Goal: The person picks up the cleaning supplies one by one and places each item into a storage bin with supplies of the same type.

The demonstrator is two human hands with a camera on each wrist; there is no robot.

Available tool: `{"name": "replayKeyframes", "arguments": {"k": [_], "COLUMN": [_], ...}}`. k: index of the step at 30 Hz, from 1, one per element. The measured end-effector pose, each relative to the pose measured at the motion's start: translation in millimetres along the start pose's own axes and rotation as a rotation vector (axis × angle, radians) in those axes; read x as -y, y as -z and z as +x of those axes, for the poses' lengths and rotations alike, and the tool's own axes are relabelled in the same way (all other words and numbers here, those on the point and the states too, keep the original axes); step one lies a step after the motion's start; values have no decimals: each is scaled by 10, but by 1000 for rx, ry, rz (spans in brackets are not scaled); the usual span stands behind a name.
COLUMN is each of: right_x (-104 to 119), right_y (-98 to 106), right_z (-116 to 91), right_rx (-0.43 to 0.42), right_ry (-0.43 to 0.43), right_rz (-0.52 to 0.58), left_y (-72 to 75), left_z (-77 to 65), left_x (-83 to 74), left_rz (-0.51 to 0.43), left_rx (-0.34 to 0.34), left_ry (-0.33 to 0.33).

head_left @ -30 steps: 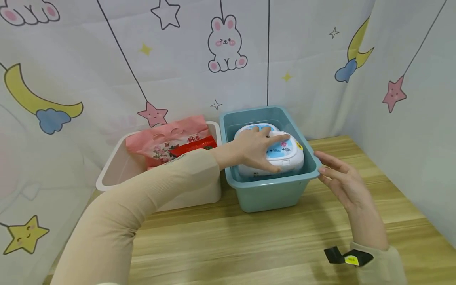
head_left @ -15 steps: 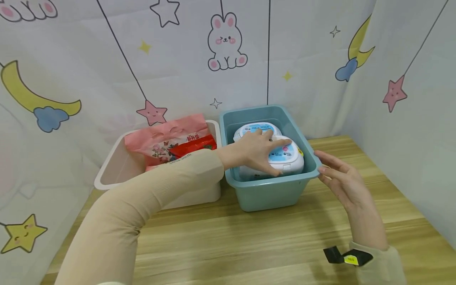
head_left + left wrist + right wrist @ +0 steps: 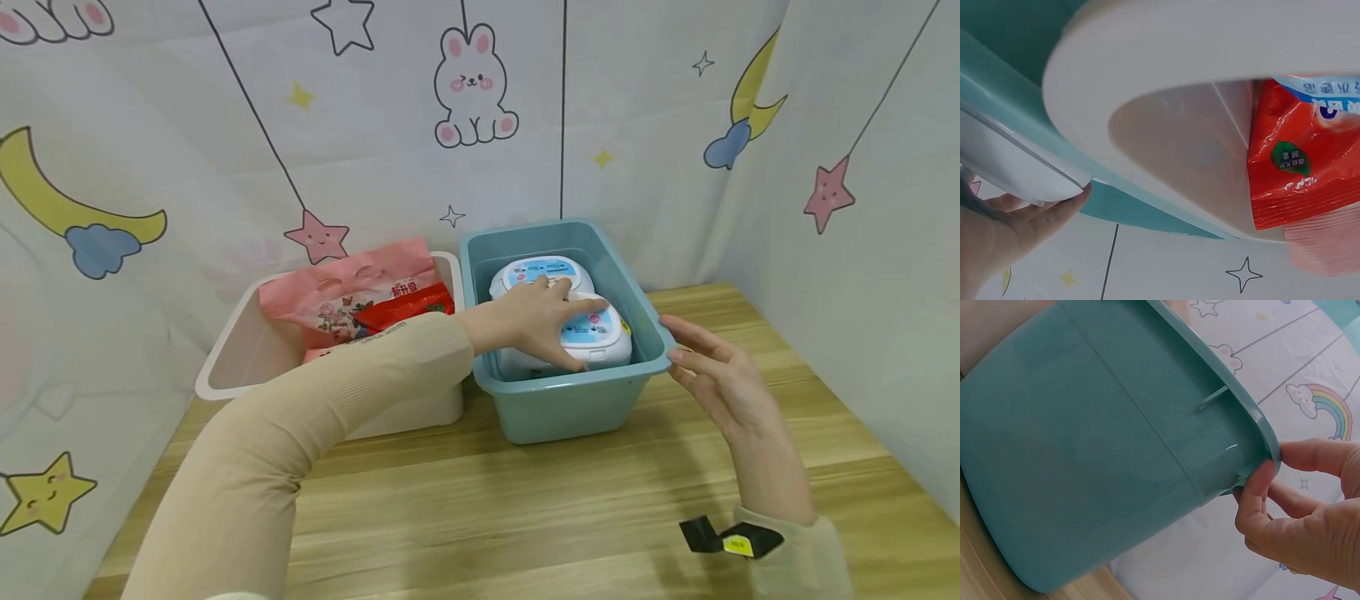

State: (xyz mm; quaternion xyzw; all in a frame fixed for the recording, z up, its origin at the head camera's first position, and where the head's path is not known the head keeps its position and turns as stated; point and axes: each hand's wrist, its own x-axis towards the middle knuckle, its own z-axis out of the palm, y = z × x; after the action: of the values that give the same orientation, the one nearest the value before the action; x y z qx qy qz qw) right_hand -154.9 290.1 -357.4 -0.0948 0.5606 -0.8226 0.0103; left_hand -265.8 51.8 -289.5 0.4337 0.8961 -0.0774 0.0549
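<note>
In the head view, my left hand spans the nearer white lidded tub inside the teal bin. Its thumb lies at the tub's front edge and one finger stretches over the blue label; the other fingertips are hidden behind the lid. A second white tub sits just behind, also in the bin. At the bin's right front corner, my right hand pinches the rim. The right wrist view shows that hand's fingers against the teal rim, one above and others below.
Left of the teal bin stands a white bin, close against it. It holds a pink bag and a red packet. Both bins rest on a wooden table before a printed curtain.
The nearer tub has sunk lower and slightly left in the teal bin, and my left hand has come down with it. My right hand has stayed at the rim corner.
</note>
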Motion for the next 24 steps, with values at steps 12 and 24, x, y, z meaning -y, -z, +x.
{"name": "replayKeyframes", "arguments": {"k": [12, 24], "right_x": [-10, -23], "right_y": [6, 19], "right_z": [-3, -4], "right_rx": [6, 10], "right_ry": [-2, 10], "right_rz": [0, 4], "left_y": [-24, -115], "left_z": [9, 78], "left_x": [42, 43], "left_rz": [-49, -82], "left_rx": [78, 134], "left_ry": [20, 26]}}
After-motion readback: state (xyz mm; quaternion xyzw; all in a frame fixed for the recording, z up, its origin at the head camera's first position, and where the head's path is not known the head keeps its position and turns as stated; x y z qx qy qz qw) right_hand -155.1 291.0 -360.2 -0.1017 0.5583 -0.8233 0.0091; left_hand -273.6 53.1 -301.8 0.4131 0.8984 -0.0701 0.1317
